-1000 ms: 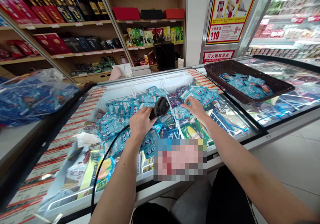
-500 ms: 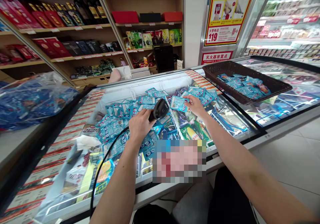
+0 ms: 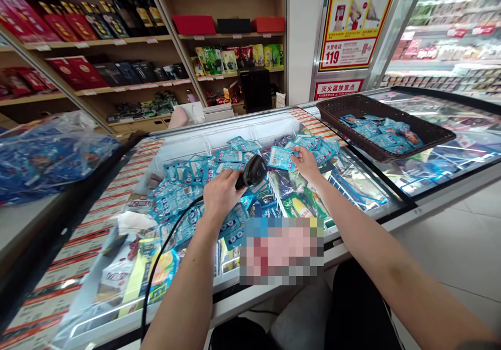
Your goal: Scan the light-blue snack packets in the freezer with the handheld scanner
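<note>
My left hand (image 3: 222, 193) is wrapped round the grip of a black corded barcode scanner (image 3: 255, 170), whose head points toward my right hand. Between thumb and fingers, my right hand (image 3: 306, 164) pinches a small blue packet (image 3: 281, 158) by its right edge, its printed label side up. The packet is held a short way right of the scanner's head. Many more blue packets (image 3: 176, 198) lie spread on the glass top of the chest freezer (image 3: 250, 308), beneath and around both hands. The scanner's black cable (image 3: 156, 266) runs down past my left forearm.
A brown woven basket (image 3: 385, 151) with several blue packets sits at the right on the freezer top. At far left is a clear plastic bag (image 3: 58, 154) full of blue packets. A crumpled white tissue (image 3: 135, 222) lies on the glass. Stocked shelves (image 3: 129, 86) stand behind.
The packet and my right hand have shifted slightly to the right, and the packet has tilted a little. The scanner in my left hand has moved slightly right as well.
</note>
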The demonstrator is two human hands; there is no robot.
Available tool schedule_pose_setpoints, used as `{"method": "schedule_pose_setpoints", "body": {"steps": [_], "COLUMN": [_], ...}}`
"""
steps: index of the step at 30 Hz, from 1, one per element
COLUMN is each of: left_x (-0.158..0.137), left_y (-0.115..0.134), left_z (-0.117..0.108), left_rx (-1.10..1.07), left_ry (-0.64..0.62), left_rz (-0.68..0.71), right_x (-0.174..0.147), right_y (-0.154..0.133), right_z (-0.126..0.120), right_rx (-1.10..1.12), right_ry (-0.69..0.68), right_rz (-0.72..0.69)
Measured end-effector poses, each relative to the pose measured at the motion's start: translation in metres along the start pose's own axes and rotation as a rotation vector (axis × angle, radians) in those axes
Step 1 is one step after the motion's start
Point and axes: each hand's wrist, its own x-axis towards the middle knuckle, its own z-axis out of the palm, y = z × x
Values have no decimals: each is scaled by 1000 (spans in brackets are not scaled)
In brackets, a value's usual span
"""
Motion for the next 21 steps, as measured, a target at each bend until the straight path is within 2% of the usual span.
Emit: {"method": "schedule_pose_setpoints", "body": {"steps": [11,21], "left_x": [1,1], "left_y": [1,1], "left_z": [3,3], "left_rx": [-36,-28], "left_ry": [-14,-15], "left_rz": [16,57], "right_x": [-1,-2], "right_y": [-5,-5], "right_z": [0,1], "right_rx": [151,167], "right_ry": [-14,5], "right_rz": [94,98]}}
